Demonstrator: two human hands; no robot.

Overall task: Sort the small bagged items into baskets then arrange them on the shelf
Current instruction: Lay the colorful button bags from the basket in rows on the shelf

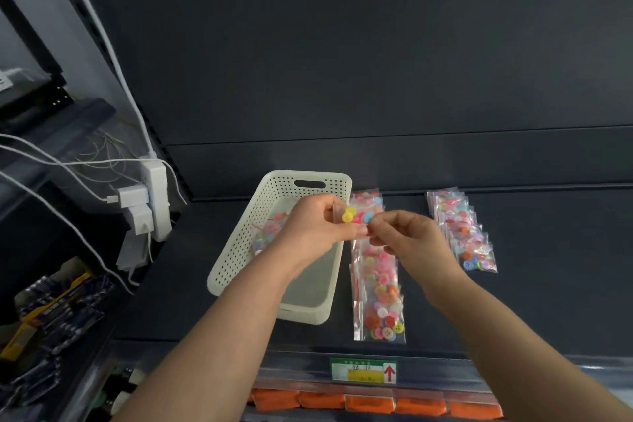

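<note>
Left hand [317, 226] and right hand [411, 233] pinching one button bag [356, 216] over white basket [284, 247], seemingly few bags inside; two rows [380, 288] unsorted on shelf [548, 284].

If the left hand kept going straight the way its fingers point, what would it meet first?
Probably the right hand: the left hand points right across the bag of buttons both hold. Depth is unclear.

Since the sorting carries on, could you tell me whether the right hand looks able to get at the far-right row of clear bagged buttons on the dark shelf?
Probably yes. The right hand sits just left of that row of clear bagged coloured buttons, nothing lying between, though it now shares a bag of buttons with the left hand.
</note>
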